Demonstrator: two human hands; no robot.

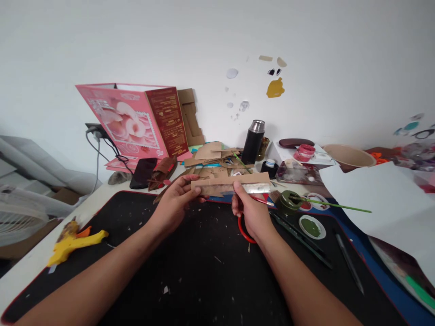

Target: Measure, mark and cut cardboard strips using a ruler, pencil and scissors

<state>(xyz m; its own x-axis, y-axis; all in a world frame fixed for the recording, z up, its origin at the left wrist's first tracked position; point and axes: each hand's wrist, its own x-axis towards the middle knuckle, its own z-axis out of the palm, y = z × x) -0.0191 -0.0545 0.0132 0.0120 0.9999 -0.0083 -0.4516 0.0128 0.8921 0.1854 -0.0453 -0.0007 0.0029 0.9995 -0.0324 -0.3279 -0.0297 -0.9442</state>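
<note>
Both my hands hold a long brown cardboard strip (220, 182) up above the black mat (190, 271). A metal ruler (258, 189) lies along the strip's lower right edge. My left hand (176, 199) is closed on the strip's left end. Fingers of my right hand (249, 210) pinch the strip and ruler from below near the middle. Under my right hand lie red-handled scissors (243, 231) on the mat.
A yellow glue gun (73, 240) lies at the mat's left. Green paint pot (288, 201) with a green-handled brush (336, 206), paint lid (311, 226), pens (346, 260) and white paper (384, 203) are to the right. Pink box (125, 120), black flask (253, 140) and cardboard scraps stand behind.
</note>
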